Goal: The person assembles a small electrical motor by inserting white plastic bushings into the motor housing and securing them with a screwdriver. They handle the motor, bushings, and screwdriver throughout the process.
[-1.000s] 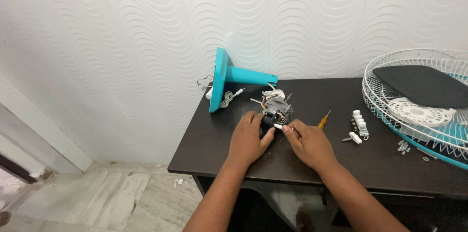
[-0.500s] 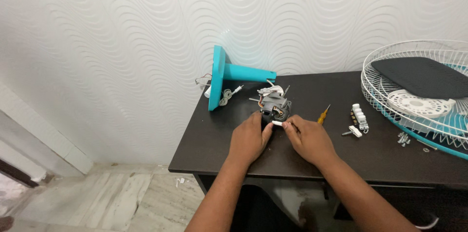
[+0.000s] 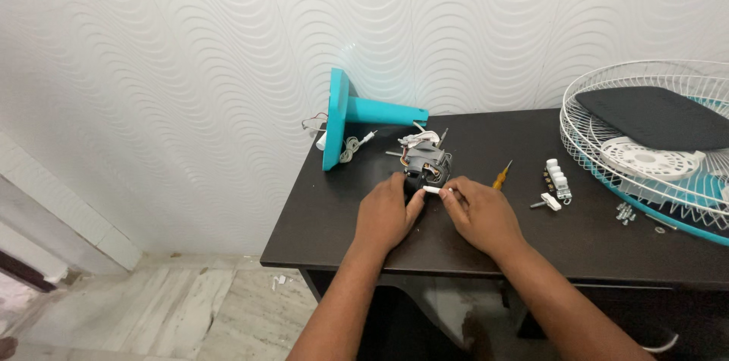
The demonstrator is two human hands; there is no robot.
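A small dark fan motor (image 3: 425, 165) with wires sits on the black table (image 3: 342, 209). My left hand (image 3: 387, 213) rests against its near left side, thumb touching a small white piece (image 3: 430, 190). My right hand (image 3: 480, 213) pinches the other end of that white piece with thumb and forefinger, just in front of the motor.
A teal fan stand (image 3: 357, 118) lies on its side by the wall with a white cord. A yellow-handled screwdriver (image 3: 500, 176), a white switch block (image 3: 558, 177) and loose screws (image 3: 625, 213) lie to the right. White wire fan guards (image 3: 645, 141) fill the table's right end.
The camera view has shifted slightly. Both hands stay at the motor, fingers working on the small white piece; no object has clearly moved.
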